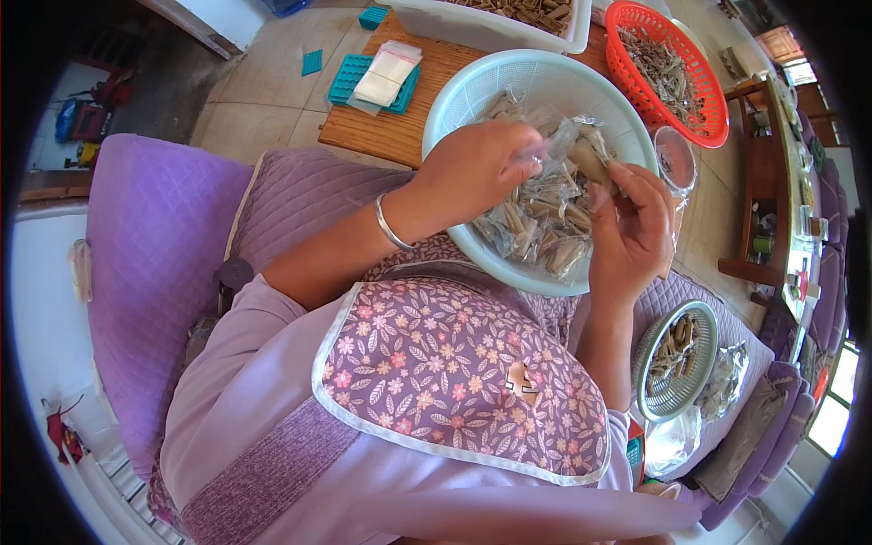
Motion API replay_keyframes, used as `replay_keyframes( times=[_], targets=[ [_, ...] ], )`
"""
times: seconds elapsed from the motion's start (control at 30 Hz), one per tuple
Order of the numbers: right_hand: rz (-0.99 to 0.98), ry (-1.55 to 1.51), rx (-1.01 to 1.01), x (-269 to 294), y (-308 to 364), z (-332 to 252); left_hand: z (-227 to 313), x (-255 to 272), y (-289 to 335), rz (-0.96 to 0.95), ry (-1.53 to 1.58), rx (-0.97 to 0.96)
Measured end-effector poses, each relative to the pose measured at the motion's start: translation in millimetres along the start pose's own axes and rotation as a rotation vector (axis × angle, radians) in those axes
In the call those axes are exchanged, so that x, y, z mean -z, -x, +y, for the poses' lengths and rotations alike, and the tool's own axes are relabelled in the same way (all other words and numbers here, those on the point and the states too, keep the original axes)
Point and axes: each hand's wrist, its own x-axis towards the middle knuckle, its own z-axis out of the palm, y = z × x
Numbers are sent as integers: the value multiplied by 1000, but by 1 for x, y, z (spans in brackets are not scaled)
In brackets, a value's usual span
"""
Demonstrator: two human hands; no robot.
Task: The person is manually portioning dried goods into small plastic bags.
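Observation:
Above a light blue plastic basket [448,104], my two hands hold a small clear plastic bag [590,162] with a brown dried piece in it. My left hand [486,168], a silver bangle on its wrist, is closed with its fingertips pinching the crinkled clear film. At the bag's right side my right hand [636,222] grips it between thumb and fingers. Beneath them, the basket holds many clear packets [536,222] of brown dried strips. My hands hide part of this pile.
On the wooden table [363,132] lies a stack of clear bags [391,73] over teal trays [345,77]. Behind stand a white bin [418,20] and a red basket [627,45], both with brown pieces. A clear cup [674,156] and a small grey-green basket [647,359] are at right.

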Motion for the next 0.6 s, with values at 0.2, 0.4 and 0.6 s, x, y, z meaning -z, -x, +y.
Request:
replay_keyframes(
  times=[0.2, 0.4, 0.6],
  targets=[
    [-181, 355, 292, -3, -16, -5, 9, 5, 3, -46, -227, -208],
    [-323, 379, 237, 1, -16, -9, 8, 5, 6, 118, -254, -332],
    [-424, 336, 145, 4, -24, -13, 4, 0, 6, 201, -248, -348]
  ],
)
